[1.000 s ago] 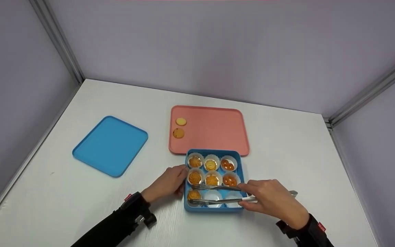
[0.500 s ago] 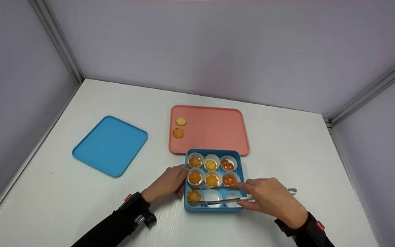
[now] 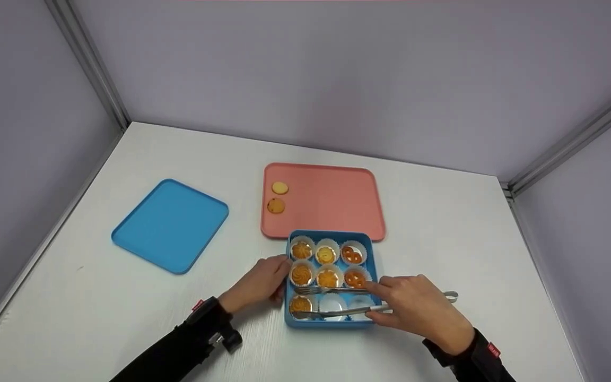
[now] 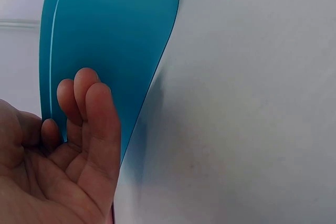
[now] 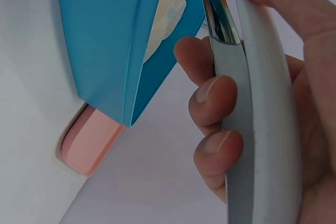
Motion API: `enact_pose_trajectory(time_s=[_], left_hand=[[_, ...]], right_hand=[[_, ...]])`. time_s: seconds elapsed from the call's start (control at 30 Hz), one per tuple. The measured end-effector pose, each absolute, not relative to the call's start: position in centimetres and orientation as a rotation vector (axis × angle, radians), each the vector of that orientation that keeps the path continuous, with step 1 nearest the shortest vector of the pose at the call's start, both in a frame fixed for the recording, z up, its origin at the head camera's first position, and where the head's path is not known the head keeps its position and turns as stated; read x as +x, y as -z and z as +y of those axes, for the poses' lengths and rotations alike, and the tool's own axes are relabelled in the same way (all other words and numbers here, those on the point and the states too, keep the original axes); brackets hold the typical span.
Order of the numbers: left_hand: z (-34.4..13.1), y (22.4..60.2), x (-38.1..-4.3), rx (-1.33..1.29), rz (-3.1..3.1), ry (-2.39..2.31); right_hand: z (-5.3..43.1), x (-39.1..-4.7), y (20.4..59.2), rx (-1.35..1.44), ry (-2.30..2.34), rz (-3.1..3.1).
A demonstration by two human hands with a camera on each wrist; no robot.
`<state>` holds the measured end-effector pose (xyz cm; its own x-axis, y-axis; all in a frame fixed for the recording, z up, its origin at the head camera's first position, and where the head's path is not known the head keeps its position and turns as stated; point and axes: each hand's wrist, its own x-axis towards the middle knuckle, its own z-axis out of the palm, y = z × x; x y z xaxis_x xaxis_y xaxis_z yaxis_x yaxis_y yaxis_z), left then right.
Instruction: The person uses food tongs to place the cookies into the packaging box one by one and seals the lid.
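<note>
In the head view a blue box (image 3: 332,324) holds rows of white paper cups with cookies. My left hand (image 3: 263,281) holds its left side; in the left wrist view several fingers (image 4: 102,124) lie along the outer wall, near the rim. My right hand (image 3: 422,307) grips fork-tipped tongs with white handles (image 5: 270,108). The tongs' two arms lie apart over the front row. One tip is just behind the front-left swirled cookie (image 3: 300,303), the other at its front; contact is unclear. Beside it, an empty paper cup (image 3: 332,303) shows between the arms.
A pink tray (image 3: 326,201) behind the box bears a pale round cookie (image 3: 280,188) and a browner one (image 3: 276,206). To the left lies a flat blue tray (image 3: 170,225). Grey walls (image 3: 305,79) border the white table on the back and sides.
My right hand and the tongs have shifted slightly left. The front-left cookie's cup and the empty cup beside it have moved a little right. My left hand stays at the box.
</note>
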<state>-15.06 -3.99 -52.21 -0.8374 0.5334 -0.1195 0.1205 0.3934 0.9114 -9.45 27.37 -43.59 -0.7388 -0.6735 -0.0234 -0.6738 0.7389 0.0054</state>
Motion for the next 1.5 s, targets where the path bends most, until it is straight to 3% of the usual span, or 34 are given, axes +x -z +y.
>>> enact_pose_trajectory(time_s=[0.37, 0.73, 1.23, 1.5], left_hand=[[-3.9, 51.9, -14.9, 0.591, 2.274, -1.427], [-3.9, 51.7, -14.9, 0.585, 2.272, -1.406], [-3.8, 52.2, -14.9, 0.574, 2.267, -1.417], [-4.2, 52.1, -14.9, 0.560, 2.244, -1.435]], right_hand=[[28.5, -9.8, 43.4, -1.090, 0.200, 2.891], [30.3, -12.6, 44.7, -1.136, 0.600, 3.103], [27.8, -17.6, 44.7, -0.915, 0.585, 3.196], [26.4, -19.6, 44.7, -0.928, 0.540, 3.183]])
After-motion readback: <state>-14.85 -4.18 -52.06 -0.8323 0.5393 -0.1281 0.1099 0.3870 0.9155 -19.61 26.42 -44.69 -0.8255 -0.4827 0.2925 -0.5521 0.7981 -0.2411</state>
